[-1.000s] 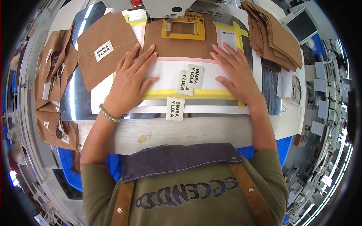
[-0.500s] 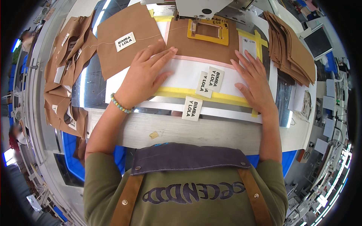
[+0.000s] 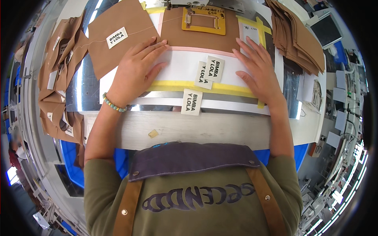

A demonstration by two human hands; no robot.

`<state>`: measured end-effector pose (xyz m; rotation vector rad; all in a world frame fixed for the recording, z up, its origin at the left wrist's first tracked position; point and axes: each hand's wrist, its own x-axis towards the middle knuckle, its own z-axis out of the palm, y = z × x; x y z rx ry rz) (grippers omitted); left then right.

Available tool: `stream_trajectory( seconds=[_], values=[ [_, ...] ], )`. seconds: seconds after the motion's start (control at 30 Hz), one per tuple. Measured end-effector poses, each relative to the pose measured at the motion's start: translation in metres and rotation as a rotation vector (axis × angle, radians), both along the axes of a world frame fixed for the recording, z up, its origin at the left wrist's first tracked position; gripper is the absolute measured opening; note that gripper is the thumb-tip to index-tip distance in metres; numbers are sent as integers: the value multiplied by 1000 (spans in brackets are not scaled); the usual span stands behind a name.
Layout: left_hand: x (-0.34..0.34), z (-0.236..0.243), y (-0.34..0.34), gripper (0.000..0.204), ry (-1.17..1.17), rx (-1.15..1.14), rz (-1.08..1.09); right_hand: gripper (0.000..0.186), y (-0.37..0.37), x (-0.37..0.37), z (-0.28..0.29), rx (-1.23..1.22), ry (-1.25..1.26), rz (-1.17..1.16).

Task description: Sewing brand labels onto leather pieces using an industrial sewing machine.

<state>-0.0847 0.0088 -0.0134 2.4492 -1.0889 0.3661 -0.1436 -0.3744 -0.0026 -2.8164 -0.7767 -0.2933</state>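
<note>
My left hand lies with fingers stretched and close together. Its fingertips touch the lower left corner of a brown panel, beside another brown panel that bears a cream label. My right hand rests with spread fingers at the first panel's lower right corner, over the white template board. On that panel sits a yellow rectangular frame, beneath the sewing machine head. Between my hands lie two overlapping cream labels, and a third label is nearer me.
Brown panels are stacked at the right. More labelled brown pieces lie heaped at the left, joined by a thread to the panel beside my left hand. Yellow tape edges the board. Blue bins show below the table.
The whole scene has shifted up and slightly left in the picture. Both hands keep nearly the same place on the board, and the labels and frame stay where they were.
</note>
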Motion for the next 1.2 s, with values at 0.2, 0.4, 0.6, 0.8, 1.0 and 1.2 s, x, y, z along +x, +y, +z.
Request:
stream_trajectory(
  seconds=[0.2,0.4,0.6,0.8,1.0,1.2],
  values=[
    [-7,9,-12,39,-2,-51,-15,39,37,2,16,-39,-106,295],
    [-21,27,-20,44,230,-146,-91,22,58,25,29,62,229,266],
    [-31,30,-27,43,432,-215,-107,15,56,25,33,40,42,343],
    [-30,30,-56,43,1181,-652,-55,13,62,9,41,74,-219,459],
    [-18,30,-61,38,822,-348,-38,21,39,16,33,229,-135,-61],
    [-15,28,-55,31,807,-351,-54,23,16,45,26,231,145,92]
  ],
)
